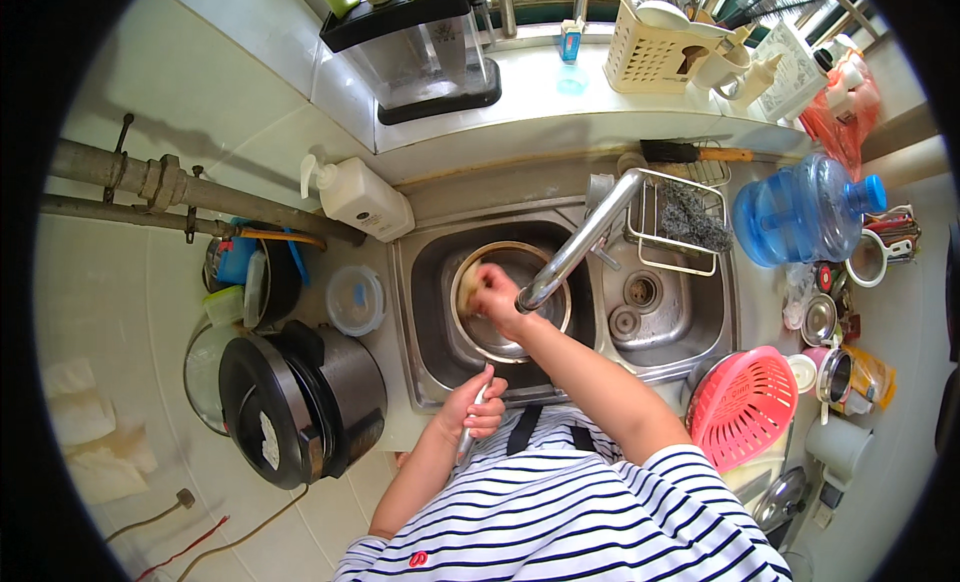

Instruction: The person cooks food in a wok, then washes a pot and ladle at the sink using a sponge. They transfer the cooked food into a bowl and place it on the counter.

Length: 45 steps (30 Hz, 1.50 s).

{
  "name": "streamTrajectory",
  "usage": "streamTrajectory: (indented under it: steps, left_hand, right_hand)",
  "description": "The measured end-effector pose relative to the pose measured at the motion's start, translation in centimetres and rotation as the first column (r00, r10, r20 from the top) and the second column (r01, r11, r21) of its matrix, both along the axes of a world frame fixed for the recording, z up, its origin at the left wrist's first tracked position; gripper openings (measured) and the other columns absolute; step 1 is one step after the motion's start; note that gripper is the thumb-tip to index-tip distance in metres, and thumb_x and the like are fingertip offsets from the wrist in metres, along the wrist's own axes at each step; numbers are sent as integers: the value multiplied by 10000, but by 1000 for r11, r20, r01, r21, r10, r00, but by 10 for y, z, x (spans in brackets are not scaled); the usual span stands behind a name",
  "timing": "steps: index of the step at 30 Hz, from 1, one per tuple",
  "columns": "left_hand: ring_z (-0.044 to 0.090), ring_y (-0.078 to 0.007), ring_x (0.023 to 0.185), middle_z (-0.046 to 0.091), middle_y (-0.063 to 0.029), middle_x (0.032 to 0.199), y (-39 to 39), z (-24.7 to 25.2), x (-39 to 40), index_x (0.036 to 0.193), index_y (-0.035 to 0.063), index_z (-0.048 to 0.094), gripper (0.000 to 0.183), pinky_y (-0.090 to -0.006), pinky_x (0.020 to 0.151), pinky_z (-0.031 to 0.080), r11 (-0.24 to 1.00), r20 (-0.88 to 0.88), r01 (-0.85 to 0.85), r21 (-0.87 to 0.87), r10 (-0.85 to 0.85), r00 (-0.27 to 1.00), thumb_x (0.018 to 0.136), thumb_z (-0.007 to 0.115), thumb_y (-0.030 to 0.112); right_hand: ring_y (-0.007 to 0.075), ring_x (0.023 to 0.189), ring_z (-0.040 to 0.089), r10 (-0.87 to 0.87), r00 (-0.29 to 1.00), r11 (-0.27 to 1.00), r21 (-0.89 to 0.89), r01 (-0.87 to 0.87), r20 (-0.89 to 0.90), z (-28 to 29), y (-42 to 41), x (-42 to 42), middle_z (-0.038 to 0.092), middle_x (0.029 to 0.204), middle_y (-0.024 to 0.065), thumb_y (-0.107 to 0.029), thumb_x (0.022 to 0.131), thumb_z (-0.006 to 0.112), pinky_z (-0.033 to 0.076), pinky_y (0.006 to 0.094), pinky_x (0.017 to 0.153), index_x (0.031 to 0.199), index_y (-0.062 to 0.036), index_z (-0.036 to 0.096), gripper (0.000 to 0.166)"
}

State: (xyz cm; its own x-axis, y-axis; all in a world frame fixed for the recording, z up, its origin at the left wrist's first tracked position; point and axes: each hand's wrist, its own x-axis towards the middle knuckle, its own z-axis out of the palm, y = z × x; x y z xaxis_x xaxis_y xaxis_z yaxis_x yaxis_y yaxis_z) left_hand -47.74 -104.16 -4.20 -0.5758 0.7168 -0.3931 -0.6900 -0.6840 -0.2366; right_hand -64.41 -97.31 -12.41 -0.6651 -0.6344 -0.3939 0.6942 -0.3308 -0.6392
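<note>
My left hand [471, 411] is closed around a thin white-and-grey handle [466, 435], held close to my body at the sink's front edge. The tool's other end is covered by my fingers, so its kind is unclear. Over a round stainless steel bowl [551, 342], my right hand [496, 300] grips a pale yellowish piece [471, 288], blurred by motion; it may be a vegetable. The bowl stands in the left basin [431, 334] of a steel double sink. A chrome faucet [581, 240] arches above my right wrist, and no stream of water shows.
The right basin [679, 330] holds a drain strainer, with a wire rack [675, 244] and scourer behind. A blue water jug [799, 210] and pink colander [742, 409] flank the right side. Leftward are a white pump bottle [364, 203], round plastic container [356, 300] and black cooker [300, 405].
</note>
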Motion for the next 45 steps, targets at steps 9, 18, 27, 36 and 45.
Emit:
streamTrajectory:
  steps: [9, 18, 27, 36, 45]
  left_hand:
    - [265, -42, 320, 279, 73, 459, -13, 9, 3, 723, 167, 396, 437, -223, 299, 258, 954, 8, 75, -291, -76, 997, 1020, 338, 481]
    - [244, -35, 333, 280, 84, 470, -15, 2, 1, 720, 171, 397, 401, -219, 306, 248, 895, 64, 161, -416, -148, 987, 1023, 378, 431]
    - [249, -35, 327, 288, 79, 466, -7, 3, 1, 722, 163, 401, 391, -215, 288, 241, 912, 75, 143, -384, -123, 990, 1020, 397, 416]
    - [252, -37, 319, 284, 74, 457, -7, -4, 6, 727, 156, 416, 383, -217, 289, 240, 941, 80, 105, -321, -84, 993, 1020, 400, 404]
    - [256, -33, 329, 299, 79, 462, -9, -4, 5, 724, 168, 420, 380, -211, 302, 246, 939, 63, 105, -327, -89, 994, 1013, 418, 415]
  right_hand:
    - [170, 955, 592, 588, 809, 739, 405, -538, 2, 51, 75, -23, 644, 990, 55, -223, 885, 598, 490, 320, 836, 980, -64, 611, 185]
    - [137, 742, 537, 117, 968, 987, -133, -89, 221, 67, 53, -12, 550, 865, 13, -171, 894, 673, 461, 273, 594, 1142, -103, 507, 305]
    - [89, 381, 236, -62, 986, 946, 325, 8, 155, 51, 28, 0, 293, 489, -47, -342, 905, 595, 152, 249, 381, 589, -184, 373, 417]
    - [146, 944, 633, 26, 927, 999, -28, -17, 374, 64, 52, -5, 616, 1114, 30, -234, 877, 687, 457, 242, 590, 1229, -147, 520, 399]
    - [95, 427, 344, -36, 938, 989, 148, -16, 344, 71, 44, -9, 374, 561, -61, -331, 869, 686, 255, 255, 393, 721, -188, 454, 311]
